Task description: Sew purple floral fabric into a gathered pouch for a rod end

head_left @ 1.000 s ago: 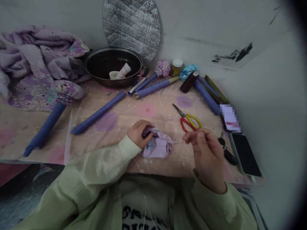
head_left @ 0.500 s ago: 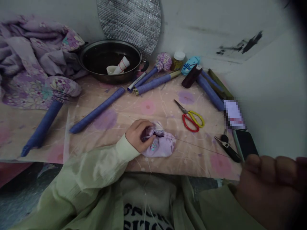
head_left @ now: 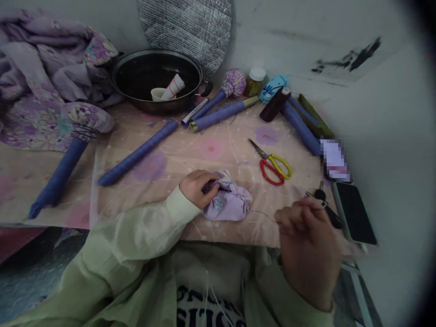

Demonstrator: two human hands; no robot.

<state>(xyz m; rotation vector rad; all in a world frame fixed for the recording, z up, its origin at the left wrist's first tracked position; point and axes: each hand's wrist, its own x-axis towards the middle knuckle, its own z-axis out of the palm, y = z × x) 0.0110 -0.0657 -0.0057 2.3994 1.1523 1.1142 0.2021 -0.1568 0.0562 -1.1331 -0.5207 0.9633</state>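
Note:
My left hand (head_left: 198, 188) is closed on the gathered upper left side of a small lilac cloth piece (head_left: 230, 204) with a flower print, resting near the table's front edge. Dark stitches run along the cloth. A thin dark thread (head_left: 261, 212) stretches from its right side to my right hand (head_left: 308, 231), which is raised to the right with its fingers curled closed. Whether a needle is in those fingers I cannot make out. Scissors (head_left: 270, 165) with red and yellow handles lie beyond the cloth, blades pointing to the back left.
A phone (head_left: 354, 213) and keys (head_left: 329, 211) lie at the right beside the wall. Purple-wrapped sticks (head_left: 139, 152), a dark thread spool (head_left: 272, 106) and a lidded jar (head_left: 254, 82) stand or lie farther back. A black pan (head_left: 136, 102) and heaped floral cloth (head_left: 51, 91) fill the back left.
My right hand has come in from the far right toward the cloth, and the visible thread has become shorter. My left hand keeps its hold on the cloth.

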